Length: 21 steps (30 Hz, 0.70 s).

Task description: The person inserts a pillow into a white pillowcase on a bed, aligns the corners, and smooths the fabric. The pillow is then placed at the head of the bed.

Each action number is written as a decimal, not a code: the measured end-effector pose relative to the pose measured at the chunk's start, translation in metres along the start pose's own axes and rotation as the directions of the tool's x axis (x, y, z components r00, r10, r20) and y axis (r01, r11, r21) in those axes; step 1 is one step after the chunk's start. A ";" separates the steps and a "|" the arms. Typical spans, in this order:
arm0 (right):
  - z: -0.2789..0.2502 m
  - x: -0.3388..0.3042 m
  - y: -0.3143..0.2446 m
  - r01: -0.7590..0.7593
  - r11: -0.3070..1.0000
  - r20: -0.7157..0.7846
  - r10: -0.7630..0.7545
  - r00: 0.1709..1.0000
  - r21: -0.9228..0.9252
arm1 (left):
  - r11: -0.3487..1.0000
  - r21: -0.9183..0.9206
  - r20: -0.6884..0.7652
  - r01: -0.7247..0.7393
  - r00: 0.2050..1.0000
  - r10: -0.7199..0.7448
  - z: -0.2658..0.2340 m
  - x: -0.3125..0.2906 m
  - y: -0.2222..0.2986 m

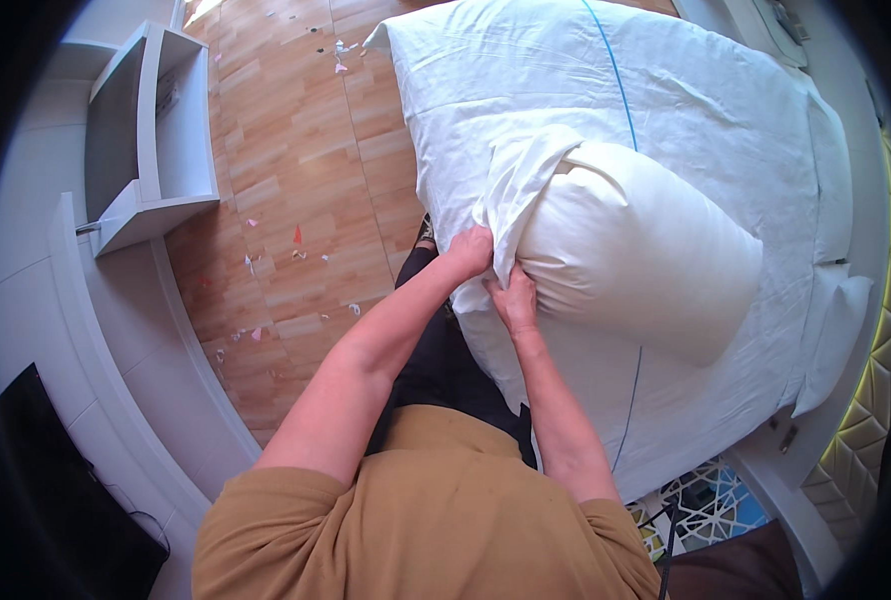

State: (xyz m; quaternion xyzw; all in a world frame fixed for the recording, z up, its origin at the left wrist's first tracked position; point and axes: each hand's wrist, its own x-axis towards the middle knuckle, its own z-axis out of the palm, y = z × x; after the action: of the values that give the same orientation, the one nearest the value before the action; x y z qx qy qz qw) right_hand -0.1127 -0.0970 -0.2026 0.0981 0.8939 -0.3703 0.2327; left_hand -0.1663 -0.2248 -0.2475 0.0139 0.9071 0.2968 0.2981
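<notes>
A plump white pillow [656, 255] lies on the bed's white sheet [526, 60], its far end pointing right. At its left end the loose fabric of a white pillowcase [526, 175] is bunched and folded. My left hand [473, 250] is closed on the edge of that fabric. Just to the right and a little nearer, my right hand [515, 299] grips the lower part of the pillowcase's edge, by the pillow's end. Fingertips of both hands are partly hidden in the folds.
A blue line [616, 70] runs along the bed sheet. More white pillows [834, 340] rest at the bed's right end, before a padded headboard [861, 440]. Small scraps [298, 235] litter the wooden floor [276, 130] at left, beside a white cabinet [181, 120]. A dark screen [66, 500] stands lower left.
</notes>
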 end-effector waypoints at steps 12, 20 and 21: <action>0.001 0.015 0.017 -0.130 0.897 -0.032 0.158 0.987 0.422 | 0.673 -0.738 -0.055 -0.046 0.998 0.008 -0.026 0.043 0.009; 0.001 0.014 0.023 0.043 0.998 -0.430 -0.022 0.903 0.039 | 0.730 -0.651 -0.161 0.209 0.902 -0.401 -0.001 -0.047 -0.034; -0.002 0.011 0.026 0.047 0.999 -0.375 -0.038 0.926 0.017 | 0.541 -0.788 0.041 0.294 0.902 -0.430 0.009 -0.062 -0.037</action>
State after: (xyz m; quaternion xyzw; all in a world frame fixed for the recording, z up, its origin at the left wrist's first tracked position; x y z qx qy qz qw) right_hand -0.1140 -0.0770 -0.2231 0.1506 0.9191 -0.3610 0.0484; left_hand -0.1051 -0.2631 -0.2409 -0.3276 0.6912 0.5908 0.2566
